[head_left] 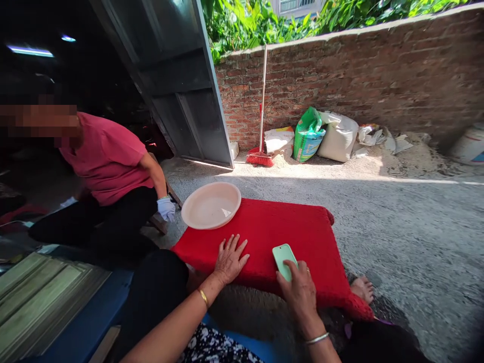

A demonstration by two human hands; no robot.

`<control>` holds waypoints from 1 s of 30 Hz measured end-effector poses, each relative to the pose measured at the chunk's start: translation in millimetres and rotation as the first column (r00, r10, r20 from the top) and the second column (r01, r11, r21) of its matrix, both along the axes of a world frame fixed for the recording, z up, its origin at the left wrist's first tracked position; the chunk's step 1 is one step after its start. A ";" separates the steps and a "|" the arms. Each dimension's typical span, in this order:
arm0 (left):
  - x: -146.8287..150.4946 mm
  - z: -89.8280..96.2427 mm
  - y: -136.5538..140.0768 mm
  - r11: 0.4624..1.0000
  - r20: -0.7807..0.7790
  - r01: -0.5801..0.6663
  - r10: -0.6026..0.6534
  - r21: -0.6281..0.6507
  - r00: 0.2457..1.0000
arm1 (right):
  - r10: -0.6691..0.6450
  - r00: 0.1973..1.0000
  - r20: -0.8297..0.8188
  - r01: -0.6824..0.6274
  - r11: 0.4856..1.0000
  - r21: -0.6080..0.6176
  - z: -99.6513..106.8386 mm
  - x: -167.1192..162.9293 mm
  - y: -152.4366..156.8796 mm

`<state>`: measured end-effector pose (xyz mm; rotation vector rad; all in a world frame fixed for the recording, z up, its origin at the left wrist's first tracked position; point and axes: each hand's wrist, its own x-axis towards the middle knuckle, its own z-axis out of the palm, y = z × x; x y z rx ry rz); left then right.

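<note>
My left hand (pixel 229 261) lies flat on a red cloth (pixel 280 222), its fingers spread and nothing in it. The cloth is draped over a low, oblong support that it mostly hides. Over the cloth's near part, my right hand (pixel 300 288) grips a flat mint-green phone-shaped object (pixel 283 256) with rounded corners; what it is exactly I cannot tell. Beyond my left hand, a shallow pale pink basin (pixel 210 205) rests on the far left corner of the cloth. Nothing but a small patch of light shows inside it.
At the left sits a person in a pink shirt (pixel 113 156) with a white glove (pixel 165 208). Stacked greenish boards (pixel 45 297) lie lower left. A metal door (pixel 177 75), a red broom (pixel 260 159), a green sack (pixel 308 136) and a white sack (pixel 338 136) line the brick wall (pixel 378 80).
</note>
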<state>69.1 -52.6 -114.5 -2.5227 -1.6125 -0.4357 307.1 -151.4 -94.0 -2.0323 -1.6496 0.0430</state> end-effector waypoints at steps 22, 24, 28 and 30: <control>2.4 -1.0 -1.0 0.999 0.011 0.003 -0.002 -0.049 1.000 | 0.162 0.975 -0.151 -0.154 0.986 0.069 -9.2 9.2 5.0; 0.9 -0.3 -0.2 0.997 -0.015 0.010 -0.011 -0.082 1.000 | 0.113 0.970 -0.216 -0.098 0.992 0.078 -10.2 22.3 4.7; -6.0 12.4 8.1 0.975 -0.091 0.078 -0.099 -0.210 0.991 | -0.242 0.946 -0.215 0.248 0.969 0.001 -11.4 83.8 5.4; -9.8 24.1 17.1 0.952 -0.115 0.142 -0.179 -0.270 0.977 | -0.382 0.911 -0.152 0.376 0.924 -0.067 -11.4 111.4 7.9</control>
